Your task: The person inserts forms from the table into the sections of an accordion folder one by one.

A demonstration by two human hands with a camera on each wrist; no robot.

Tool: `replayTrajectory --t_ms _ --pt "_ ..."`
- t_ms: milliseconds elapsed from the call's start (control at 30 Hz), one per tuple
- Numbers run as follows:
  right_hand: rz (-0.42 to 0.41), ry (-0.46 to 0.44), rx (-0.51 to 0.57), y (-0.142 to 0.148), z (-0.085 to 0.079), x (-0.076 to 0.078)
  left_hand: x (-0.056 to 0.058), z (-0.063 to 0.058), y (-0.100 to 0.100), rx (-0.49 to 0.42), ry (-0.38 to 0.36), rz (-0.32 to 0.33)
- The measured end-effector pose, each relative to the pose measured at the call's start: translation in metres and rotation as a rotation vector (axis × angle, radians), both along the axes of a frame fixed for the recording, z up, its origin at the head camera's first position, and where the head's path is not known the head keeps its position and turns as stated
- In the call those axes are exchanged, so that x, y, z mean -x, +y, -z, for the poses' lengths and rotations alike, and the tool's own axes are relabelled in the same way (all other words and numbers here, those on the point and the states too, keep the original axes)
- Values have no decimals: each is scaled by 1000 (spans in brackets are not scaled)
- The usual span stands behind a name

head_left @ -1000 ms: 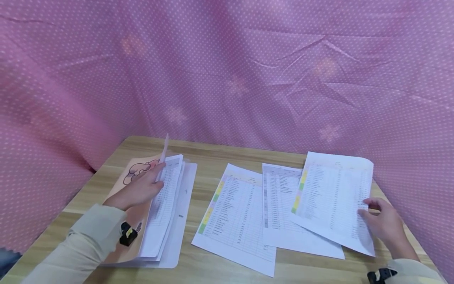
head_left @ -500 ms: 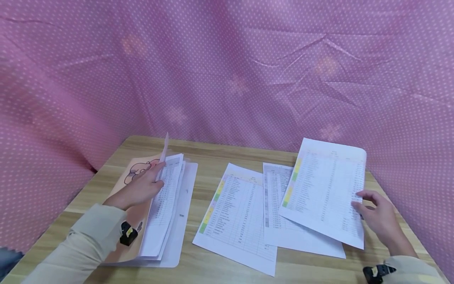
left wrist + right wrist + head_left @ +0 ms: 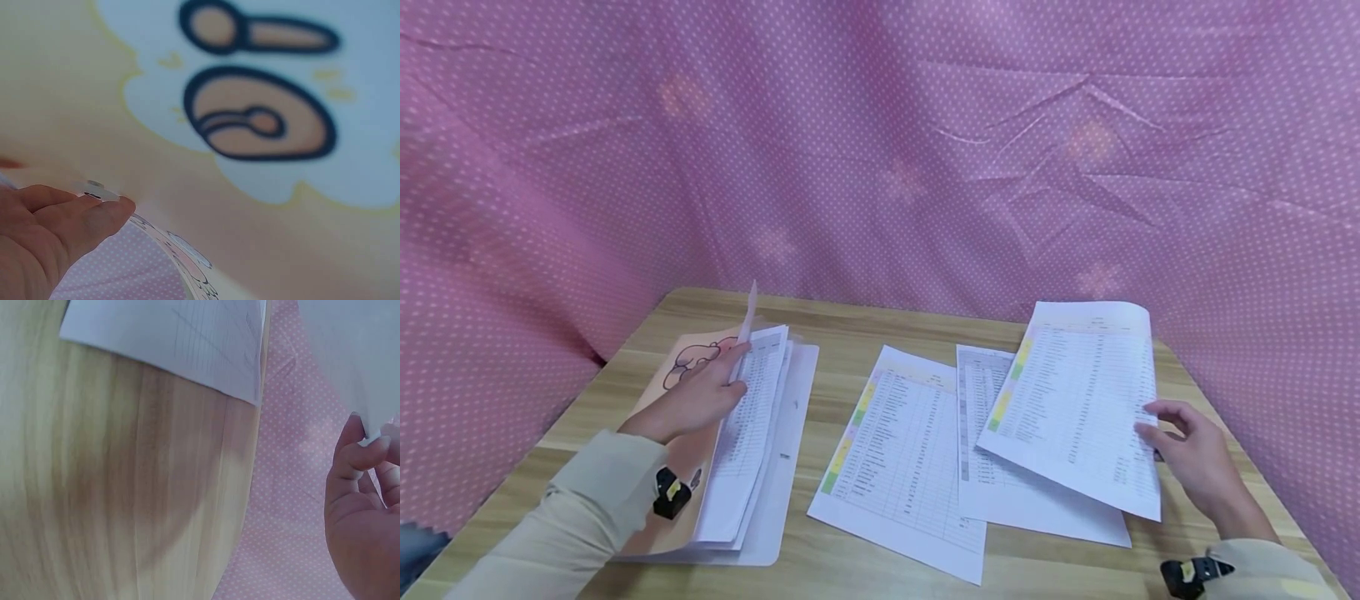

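Observation:
On the left lies a folder with a peach cartoon cover [image 3: 696, 357], standing partly open over a stack of printed sheets [image 3: 748, 433]. My left hand [image 3: 696, 404] holds the cover's edge, and the left wrist view shows the thumb and fingers pinching it by a small pale fastener [image 3: 100, 190]. Over on the right, my right hand [image 3: 1198, 458] pinches a printed sheet [image 3: 1075, 400] by its right edge. That sheet is raised and tilted, with a coloured strip down its left side, and it overlaps a grey-headed sheet [image 3: 1045, 504]. In the right wrist view, thumb and fingertips meet on the paper [image 3: 350, 350].
Another printed table sheet [image 3: 902, 467] with a coloured side strip lies between the folder and the grey-headed sheet, their edges overlapping. All rest on a wooden table [image 3: 850, 321]. A pink dotted cloth [image 3: 880, 167] hangs behind the table and along its sides.
My right hand has moved left with its sheet, which rose at first and then dipped slightly, covering more of the grey-headed sheet. My left hand and the folder have stayed put.

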State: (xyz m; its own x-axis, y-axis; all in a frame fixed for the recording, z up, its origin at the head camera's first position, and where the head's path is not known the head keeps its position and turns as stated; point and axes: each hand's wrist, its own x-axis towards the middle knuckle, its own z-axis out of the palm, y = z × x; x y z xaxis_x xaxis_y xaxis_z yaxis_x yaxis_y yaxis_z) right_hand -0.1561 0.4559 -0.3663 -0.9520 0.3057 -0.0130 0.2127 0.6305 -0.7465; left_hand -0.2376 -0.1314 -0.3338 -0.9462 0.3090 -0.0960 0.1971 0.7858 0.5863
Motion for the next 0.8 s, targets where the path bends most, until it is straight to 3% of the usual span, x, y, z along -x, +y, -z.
replayTrajectory --t_ms 800 --pt "-159 12 166 -34 0 10 -1 0 -2 -25 7 14"
